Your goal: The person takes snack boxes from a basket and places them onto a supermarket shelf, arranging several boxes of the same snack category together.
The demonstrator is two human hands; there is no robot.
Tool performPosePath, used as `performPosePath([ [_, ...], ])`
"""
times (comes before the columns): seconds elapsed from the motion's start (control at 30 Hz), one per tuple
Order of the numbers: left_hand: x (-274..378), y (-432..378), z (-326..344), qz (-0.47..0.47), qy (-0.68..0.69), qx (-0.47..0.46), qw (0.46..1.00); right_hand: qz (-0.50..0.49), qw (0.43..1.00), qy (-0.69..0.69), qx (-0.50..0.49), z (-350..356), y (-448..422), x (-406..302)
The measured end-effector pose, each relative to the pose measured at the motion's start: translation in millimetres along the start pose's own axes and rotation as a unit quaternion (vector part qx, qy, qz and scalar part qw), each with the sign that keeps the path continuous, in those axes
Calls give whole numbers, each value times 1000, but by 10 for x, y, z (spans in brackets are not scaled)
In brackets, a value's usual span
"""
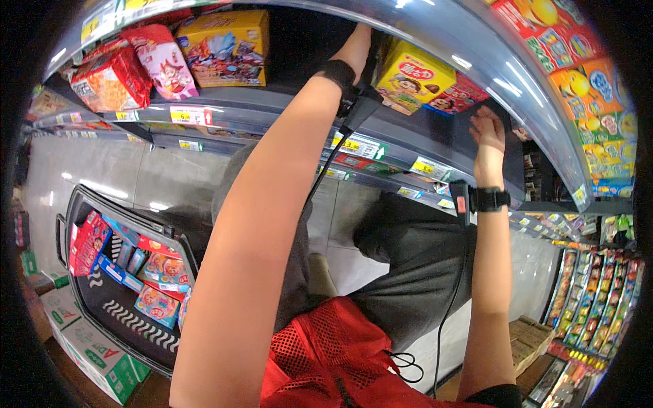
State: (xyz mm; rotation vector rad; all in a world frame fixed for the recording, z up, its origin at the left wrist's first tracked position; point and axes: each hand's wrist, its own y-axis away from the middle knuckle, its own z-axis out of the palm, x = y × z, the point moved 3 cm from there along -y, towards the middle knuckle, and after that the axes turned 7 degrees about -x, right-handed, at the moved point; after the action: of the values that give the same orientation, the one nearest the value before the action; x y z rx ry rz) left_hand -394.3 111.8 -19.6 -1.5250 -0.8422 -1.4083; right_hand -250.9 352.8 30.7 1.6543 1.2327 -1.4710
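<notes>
My left hand (359, 43) reaches deep into a store shelf, its fingers hidden in the dark behind the shelf above. Just to its right stands a yellow snack box (416, 74) with a cartoon figure, beside a red box (461, 94). Farther right, my right hand (487, 126) is inside the same shelf near the red box, fingers spread slightly and nothing seen in them. A gold-yellow box (223, 48), a pink snack bag (162, 62) and a red snack packet (112, 79) stand left of my left arm. Each wrist wears a black strap with a cabled device.
A black shopping basket (97, 301) at lower left holds several colourful boxes. Green and white cartons (99, 357) lie beside it. The shelf edge carries price tags (359, 146). A cardboard box (530, 339) and a snack rack (594, 301) stand at right; cables hang from both wrists.
</notes>
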Motion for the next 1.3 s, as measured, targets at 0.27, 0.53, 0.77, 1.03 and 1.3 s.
performPosePath([
  [0.27,-210,-270,49,103,-16,36,994,138,953,69,-262,600,387,-144],
  [0.53,-235,-368,315,-41,139,-3,989,131,946,85,-283,722,243,-60],
  [0.77,80,-110,410,-93,302,-23,949,136,949,91,-271,690,187,-10],
  [1.03,-142,-313,424,-67,215,-39,973,127,948,89,-279,708,175,8],
  [1.3,-116,-265,442,-86,257,-69,960,124,947,85,-284,735,166,9],
])
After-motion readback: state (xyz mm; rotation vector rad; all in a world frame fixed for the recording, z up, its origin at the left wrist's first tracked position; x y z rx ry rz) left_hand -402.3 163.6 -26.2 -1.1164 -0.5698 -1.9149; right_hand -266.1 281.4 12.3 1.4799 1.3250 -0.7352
